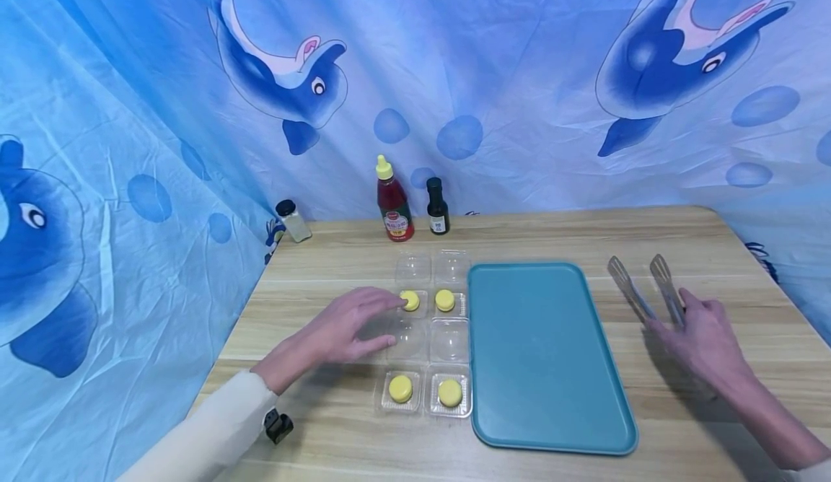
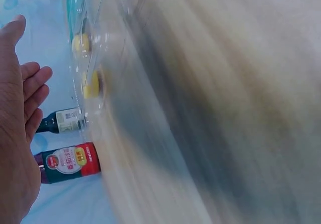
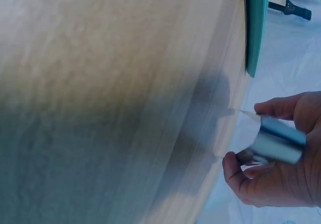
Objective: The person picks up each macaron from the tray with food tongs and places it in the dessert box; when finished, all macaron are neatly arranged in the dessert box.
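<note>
In the head view my right hand [image 1: 704,341] holds metal tongs [image 1: 661,287] right of the tray, their slotted ends spread apart. The right wrist view shows the tongs' metal end [image 3: 281,141] between thumb and fingers. My left hand [image 1: 353,323] is stretched over the left side of the clear plastic boxes [image 1: 449,341], fingers loosely extended, holding nothing. Its fingertips overlap a yellow macaron [image 1: 410,300] in the head view; whether they touch cannot be told. Other yellow macarons [image 1: 444,299] sit one per box, lids folded back. In the left wrist view the left hand [image 2: 20,98] shows relaxed fingers.
A blue-green tray [image 1: 545,359] lies right of the boxes. At the back stand a red sauce bottle [image 1: 397,215], a small dark bottle [image 1: 438,211] and a black-capped jar [image 1: 294,222]. A dolphin-printed curtain [image 1: 506,56] hangs behind the wooden table [image 1: 324,265].
</note>
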The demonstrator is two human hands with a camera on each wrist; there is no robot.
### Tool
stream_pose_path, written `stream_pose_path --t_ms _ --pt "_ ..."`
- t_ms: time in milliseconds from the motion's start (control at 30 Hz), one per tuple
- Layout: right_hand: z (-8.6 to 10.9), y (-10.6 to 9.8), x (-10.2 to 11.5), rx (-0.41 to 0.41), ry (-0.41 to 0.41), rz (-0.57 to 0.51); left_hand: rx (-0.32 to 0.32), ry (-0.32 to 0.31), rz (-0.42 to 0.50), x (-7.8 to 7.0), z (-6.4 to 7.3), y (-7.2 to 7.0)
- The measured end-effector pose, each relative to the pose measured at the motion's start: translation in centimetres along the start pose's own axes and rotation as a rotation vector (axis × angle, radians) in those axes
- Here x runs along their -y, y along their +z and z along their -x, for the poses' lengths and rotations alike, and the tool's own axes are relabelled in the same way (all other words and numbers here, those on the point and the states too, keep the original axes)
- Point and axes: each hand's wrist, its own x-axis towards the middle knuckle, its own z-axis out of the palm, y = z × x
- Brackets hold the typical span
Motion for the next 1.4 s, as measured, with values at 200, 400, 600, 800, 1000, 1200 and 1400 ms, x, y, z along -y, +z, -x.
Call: stream_pose_path --t_ms 200,400,600,800,1000,1200,1400 --pt "0.2 0.0 -0.1 0.048 0.036 -0.006 0.016 -0.036 -0.03 0.8 -1.0 -0.2" --pt "0.3 -0.1 -0.1 0.121 0.084 -0.026 0.015 -0.078 -0.05 1.7 -2.2 -0.3" --pt "0.2 0.2 0.0 0.064 0.073 -0.017 0.018 -0.092 -0.069 2.4 -3.8 -0.7" --pt "-0.2 0.6 1.7 -0.208 -0.101 -0.057 0.04 -0.133 -0.068 2.7 -5.9 -1.3" --pt "-1.3 0.8 5.2 -0.205 -0.314 -0.083 0.117 -0.209 -0.041 3.4 -8.1 -1.5" --pt "-3.5 1.6 9.5 -0.024 -0.481 -0.083 0.171 -0.251 0.021 4.8 -10.3 -1.4" --pt "-6.7 3.6 12.9 0.2 -0.518 -0.119 0.202 -0.276 0.077 5.9 -12.0 -1.0"
